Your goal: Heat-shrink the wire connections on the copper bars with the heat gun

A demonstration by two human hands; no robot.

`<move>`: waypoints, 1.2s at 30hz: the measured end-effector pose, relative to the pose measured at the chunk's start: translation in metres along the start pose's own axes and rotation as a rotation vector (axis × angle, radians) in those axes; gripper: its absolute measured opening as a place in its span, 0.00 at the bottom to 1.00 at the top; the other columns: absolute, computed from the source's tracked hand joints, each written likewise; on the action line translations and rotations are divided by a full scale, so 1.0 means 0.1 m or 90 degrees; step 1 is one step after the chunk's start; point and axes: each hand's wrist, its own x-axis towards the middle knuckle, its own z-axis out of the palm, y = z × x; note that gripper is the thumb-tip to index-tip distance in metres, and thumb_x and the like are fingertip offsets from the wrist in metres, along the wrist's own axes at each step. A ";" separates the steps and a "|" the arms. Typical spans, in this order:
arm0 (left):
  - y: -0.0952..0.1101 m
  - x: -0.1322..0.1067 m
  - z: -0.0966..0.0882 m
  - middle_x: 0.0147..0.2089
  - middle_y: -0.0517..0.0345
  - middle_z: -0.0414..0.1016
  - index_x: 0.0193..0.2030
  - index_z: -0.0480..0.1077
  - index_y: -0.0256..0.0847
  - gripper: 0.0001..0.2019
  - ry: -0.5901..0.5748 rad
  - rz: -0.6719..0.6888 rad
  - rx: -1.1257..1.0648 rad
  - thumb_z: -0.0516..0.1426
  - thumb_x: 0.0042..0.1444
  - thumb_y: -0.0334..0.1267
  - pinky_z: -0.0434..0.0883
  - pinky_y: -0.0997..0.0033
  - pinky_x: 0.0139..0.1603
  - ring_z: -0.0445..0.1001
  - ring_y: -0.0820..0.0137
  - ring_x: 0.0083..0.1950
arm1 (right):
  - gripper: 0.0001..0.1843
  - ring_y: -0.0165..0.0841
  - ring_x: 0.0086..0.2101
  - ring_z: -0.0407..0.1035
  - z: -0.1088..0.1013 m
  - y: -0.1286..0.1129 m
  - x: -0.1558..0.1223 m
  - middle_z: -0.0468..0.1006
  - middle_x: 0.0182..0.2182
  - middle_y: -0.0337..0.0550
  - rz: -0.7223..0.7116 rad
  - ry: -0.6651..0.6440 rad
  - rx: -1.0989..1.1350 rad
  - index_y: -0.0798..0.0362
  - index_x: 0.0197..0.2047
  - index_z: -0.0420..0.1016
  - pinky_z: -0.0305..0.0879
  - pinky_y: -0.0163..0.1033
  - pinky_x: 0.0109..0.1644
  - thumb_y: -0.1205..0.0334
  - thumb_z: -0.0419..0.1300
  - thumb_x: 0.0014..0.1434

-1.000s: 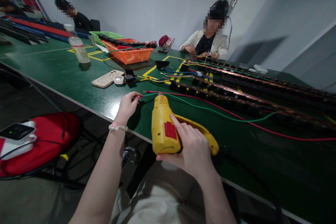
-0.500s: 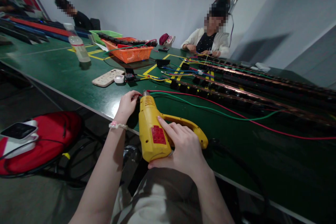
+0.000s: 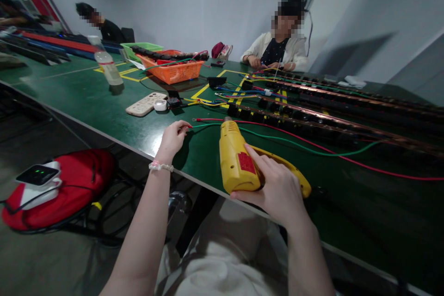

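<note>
My right hand (image 3: 277, 182) is closed round the rear body of a yellow heat gun (image 3: 236, 157), whose metal nozzle points away over the table. Between its pinched fingertips, my left hand (image 3: 175, 136) holds the end of a green wire (image 3: 267, 135); a bit of red shows at the fingers. From there the wire runs right, passing by the nozzle. A red wire (image 3: 298, 138) with a ring terminal at its tip lies just beyond, apart from my hand.
Copper bars with black holders (image 3: 312, 118) lie along the right of the green table (image 3: 104, 111). An orange basket (image 3: 180, 73), a bottle (image 3: 108, 67) and a phone (image 3: 145, 104) stand further off. A co-worker in white (image 3: 274, 53) sits opposite. A red stool (image 3: 86, 185) is at left.
The heat gun has moved right in my right hand, away from my left fingertips. My left hand keeps its pinch, and the green wire now shows between it and the nozzle.
</note>
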 end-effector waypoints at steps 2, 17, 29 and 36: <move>0.01 0.00 -0.01 0.36 0.51 0.76 0.39 0.74 0.36 0.12 -0.002 0.001 0.002 0.51 0.55 0.35 0.69 0.73 0.37 0.72 0.70 0.34 | 0.54 0.41 0.39 0.71 -0.04 0.07 -0.07 0.75 0.42 0.46 0.020 0.004 -0.015 0.49 0.66 0.55 0.62 0.42 0.40 0.26 0.56 0.43; 0.01 0.00 0.00 0.36 0.51 0.77 0.40 0.75 0.38 0.12 0.003 0.004 0.027 0.51 0.56 0.35 0.69 0.71 0.39 0.74 0.69 0.34 | 0.51 0.42 0.36 0.71 -0.18 0.20 -0.51 0.76 0.40 0.50 0.071 0.102 -0.178 0.54 0.67 0.53 0.62 0.43 0.37 0.28 0.51 0.50; 0.00 -0.01 0.01 0.35 0.52 0.76 0.39 0.76 0.38 0.13 0.014 0.026 0.063 0.51 0.56 0.37 0.67 0.71 0.39 0.72 0.68 0.35 | 0.53 0.40 0.35 0.68 0.03 -0.21 -0.20 0.74 0.35 0.48 0.058 0.092 -0.119 0.58 0.65 0.56 0.59 0.43 0.38 0.26 0.49 0.49; 0.00 -0.01 0.02 0.37 0.51 0.77 0.39 0.76 0.37 0.13 0.021 0.038 0.063 0.51 0.55 0.38 0.67 0.71 0.40 0.72 0.68 0.36 | 0.55 0.39 0.37 0.67 0.18 -0.43 0.04 0.73 0.37 0.48 0.012 0.044 -0.022 0.59 0.65 0.56 0.59 0.44 0.41 0.24 0.48 0.48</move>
